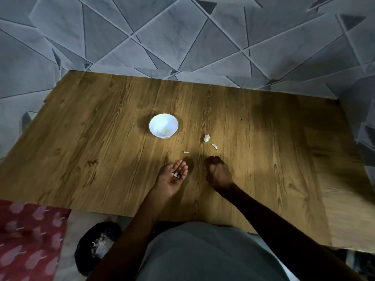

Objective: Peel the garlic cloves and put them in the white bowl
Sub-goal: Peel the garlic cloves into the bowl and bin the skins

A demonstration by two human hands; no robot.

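1. The left grip [173,175] is held palm up with the fingers loosely cupped and close together. Small white scraps [175,174] are carried loose in the palm and are not pinched. It lies on the near side of the white bowl [163,125], a little to the bowl's right.
2. The right grip [218,172] is turned knuckles up, low over the bench [101,138], with the fingers curled under into a fist. It is deep in shadow, so it cannot be told whether anything is held inside.
3. Both forearms are bare and are stretched forward from the lower edge of the view.
4. The bowl stands upright on the bench, beyond both grips. A faint yellowish spot [166,131] is seen in its bottom, too small to be named.
5. Three pale garlic pieces are scattered to the right of the bowl and nearer the grips: a larger one [207,138], a curved one [214,147] and a sliver [186,152]. Clove or skin cannot be told.
6. Well on the near side of the bowl, off the bench, a dark round container [87,250] with white scraps is partly covered by the left forearm.
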